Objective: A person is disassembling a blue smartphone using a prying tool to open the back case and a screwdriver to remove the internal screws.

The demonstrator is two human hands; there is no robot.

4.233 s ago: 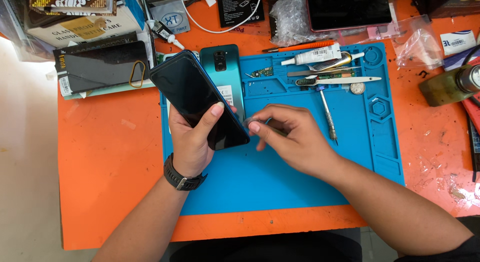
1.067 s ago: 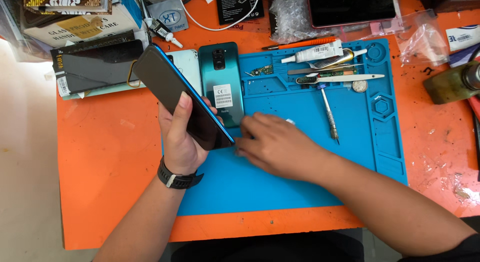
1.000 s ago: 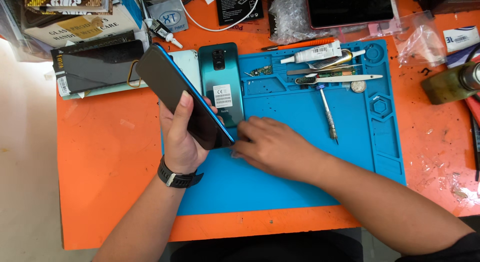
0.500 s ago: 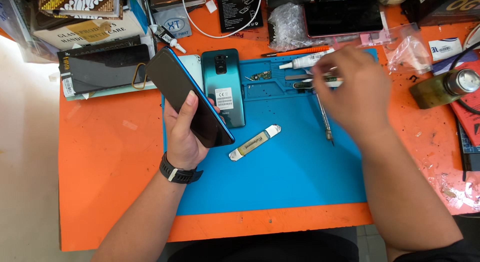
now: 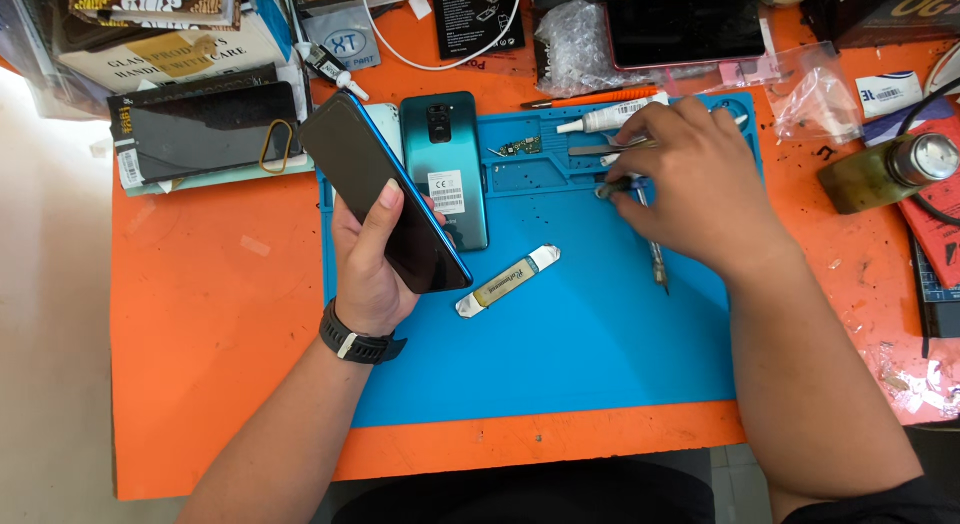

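An orange table (image 5: 210, 384) fills the view, its near edge at six o'clock, with a blue work mat (image 5: 600, 354) laid across its middle. Nearest on the mat, the left hand (image 5: 375, 264), a dark watch (image 5: 358, 342) on its wrist, is closed around a dark phone (image 5: 385, 204), screen side up and tilted toward eleven o'clock, with the index finger lying along the glass. Just beside it, at four o'clock from the phone, a flat metal opening tool (image 5: 507, 280) lies free on the mat. At one o'clock from the phone, a teal back cover (image 5: 445, 169) lies flat, touching nothing but the mat. The right hand (image 5: 695, 189) rests at the mat's upper right, fingers pinched on a thin tool (image 5: 650, 234) among the tweezers and a white tube (image 5: 612, 117). Farther off, at eleven o'clock, sit a black phone box (image 5: 205, 129) and stacked cartons; at twelve, a white cable (image 5: 440, 44) and bubble wrap (image 5: 575, 49); at two, a round brass-coloured pot (image 5: 885, 169).

A second earlier, the right hand was beside the phone's lower edge, covering the opening tool; it has since let go of it and moved to two o'clock. The left hand's grip is unchanged.
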